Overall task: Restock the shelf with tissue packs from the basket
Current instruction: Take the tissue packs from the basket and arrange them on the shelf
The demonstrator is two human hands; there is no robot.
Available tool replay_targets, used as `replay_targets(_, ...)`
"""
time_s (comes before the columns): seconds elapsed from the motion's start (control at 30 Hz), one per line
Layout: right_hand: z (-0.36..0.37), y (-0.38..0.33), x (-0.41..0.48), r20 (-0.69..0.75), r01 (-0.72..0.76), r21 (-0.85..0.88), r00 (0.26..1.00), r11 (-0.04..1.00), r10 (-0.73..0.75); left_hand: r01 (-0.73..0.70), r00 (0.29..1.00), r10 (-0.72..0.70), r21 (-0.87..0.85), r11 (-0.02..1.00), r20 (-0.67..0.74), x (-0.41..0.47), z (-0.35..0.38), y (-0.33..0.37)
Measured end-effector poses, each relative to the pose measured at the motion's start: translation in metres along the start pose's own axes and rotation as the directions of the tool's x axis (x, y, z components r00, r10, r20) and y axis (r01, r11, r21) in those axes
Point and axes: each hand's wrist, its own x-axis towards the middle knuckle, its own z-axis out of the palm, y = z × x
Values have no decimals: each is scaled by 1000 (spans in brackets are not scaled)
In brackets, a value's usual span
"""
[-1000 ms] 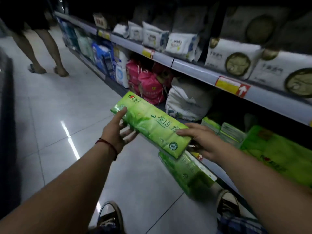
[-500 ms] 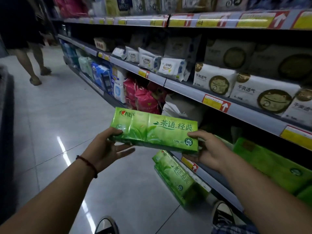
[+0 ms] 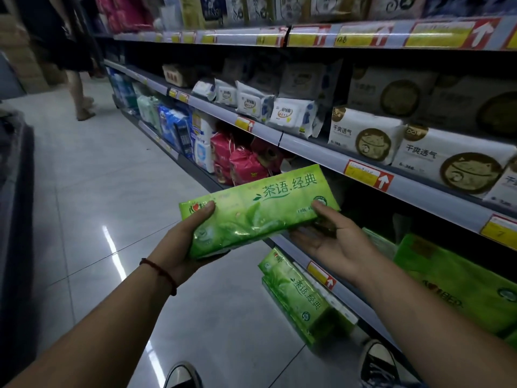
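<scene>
Head view: long green plastic-wrapped tissue pack (image 3: 258,211) held in the air in front of the grey metal store shelf (image 3: 313,151), tilted, right end higher. Left hand (image 3: 184,247) has a full grip on its left end, thumb on top, fingers under. Right hand (image 3: 333,239) palm-up under the right end, thumb on the top face, loose but holding. Bottom shelf level holds large green tissue bags (image 3: 453,278); two more green tissue packs (image 3: 302,298) stand against its front edge on the grey tiled floor (image 3: 92,197). Middle level carries white wipe packs (image 3: 291,113) and white cat-print packs (image 3: 450,158). Basket not in view.
</scene>
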Motion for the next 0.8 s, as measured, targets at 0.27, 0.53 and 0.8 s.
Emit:
replay_targets(0.27,-10,-2,8,-105,80,-88,990,993,-89,99,977,-142,256,962,159,-2,-8,-4)
replay_targets(0.53,-9,9,4,-12,-53,-360,999,931,53,98,950,-169,265,959,261,0,-3,-20)
replay_targets(0.8,-30,21,8,-71,-108,-375,994,921,87,257,899,-341,301,918,274,5,12,-32)
